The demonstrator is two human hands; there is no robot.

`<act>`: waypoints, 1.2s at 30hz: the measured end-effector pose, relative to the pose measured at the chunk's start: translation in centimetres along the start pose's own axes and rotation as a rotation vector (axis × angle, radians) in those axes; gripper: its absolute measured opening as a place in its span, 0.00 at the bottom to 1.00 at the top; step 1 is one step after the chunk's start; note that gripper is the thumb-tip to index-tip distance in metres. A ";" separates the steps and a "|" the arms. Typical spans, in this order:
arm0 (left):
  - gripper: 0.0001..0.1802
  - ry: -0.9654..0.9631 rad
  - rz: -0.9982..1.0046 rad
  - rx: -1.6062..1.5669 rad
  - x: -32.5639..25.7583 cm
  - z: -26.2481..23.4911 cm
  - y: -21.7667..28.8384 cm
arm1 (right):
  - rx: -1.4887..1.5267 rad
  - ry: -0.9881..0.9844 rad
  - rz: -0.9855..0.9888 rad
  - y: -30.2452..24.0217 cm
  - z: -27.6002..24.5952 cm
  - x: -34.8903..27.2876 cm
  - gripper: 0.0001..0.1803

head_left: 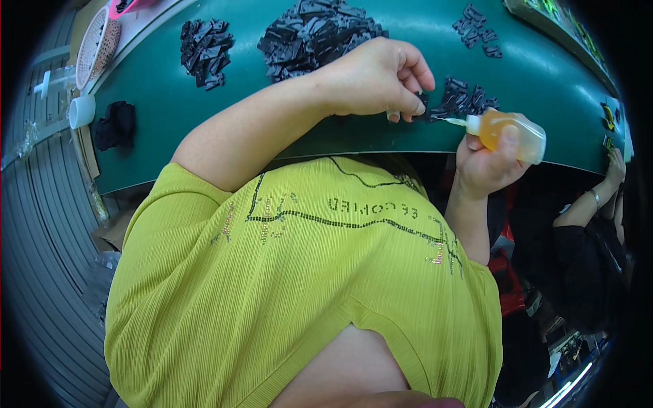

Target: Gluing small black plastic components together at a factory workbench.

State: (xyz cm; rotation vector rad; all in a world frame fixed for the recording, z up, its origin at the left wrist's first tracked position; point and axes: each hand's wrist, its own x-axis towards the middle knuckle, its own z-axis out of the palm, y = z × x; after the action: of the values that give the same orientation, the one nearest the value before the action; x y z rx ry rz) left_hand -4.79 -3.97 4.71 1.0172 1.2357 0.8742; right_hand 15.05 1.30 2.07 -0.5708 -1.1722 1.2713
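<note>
My left hand (pixel 388 78) pinches a small black plastic part (pixel 423 102) above the near side of the green table. In my right hand (pixel 491 160) is a soft squeeze bottle (pixel 520 136) with amber liquid inside. Its thin white nozzle points left, and the tip is at or very close to the black part; I cannot tell whether they touch. Just beyond the nozzle lies a small pile of similar black parts (pixel 466 98).
A large heap of black parts (pixel 313 37) covers the table's (pixel 149 149) far middle. Smaller groups lie at far left (pixel 206 51) and far right (pixel 476 28). A black cloth (pixel 115 126), a white cup (pixel 81 111) and a pink basket (pixel 98 47) are at left. Another person's hand (pixel 615 166) shows at right.
</note>
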 end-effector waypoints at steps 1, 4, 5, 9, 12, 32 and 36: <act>0.15 0.006 -0.008 -0.046 0.1 0.0 -0.1 | 0.143 0.087 0.078 0.2 -0.5 0.5 0.12; 0.14 0.111 0.014 0.076 -0.1 0.2 1.5 | 0.142 0.152 0.074 -0.5 -1.1 0.7 0.11; 0.14 0.127 0.032 0.086 0.9 0.0 2.0 | 0.132 0.195 0.091 -0.4 -1.0 0.9 0.11; 0.15 0.475 0.492 0.696 7.6 -0.3 2.3 | 0.096 0.185 0.077 0.7 -2.3 0.6 0.12; 0.14 0.497 0.410 0.953 5.6 1.4 4.3 | 0.075 0.279 0.145 -0.2 -2.4 0.2 0.12; 0.17 1.183 -0.410 0.606 -13.3 -21.6 -2.5 | 0.079 0.196 0.130 -0.6 -0.7 0.5 0.13; 0.13 1.013 0.122 0.320 -11.0 -16.2 0.3 | 0.108 0.171 0.115 -0.2 -1.5 0.6 0.13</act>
State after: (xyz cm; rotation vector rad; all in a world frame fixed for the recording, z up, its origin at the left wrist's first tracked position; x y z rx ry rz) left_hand -22.33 -11.98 7.97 0.9074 2.2304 1.3936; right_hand 16.39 2.17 1.87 -0.6612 -0.9349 1.3469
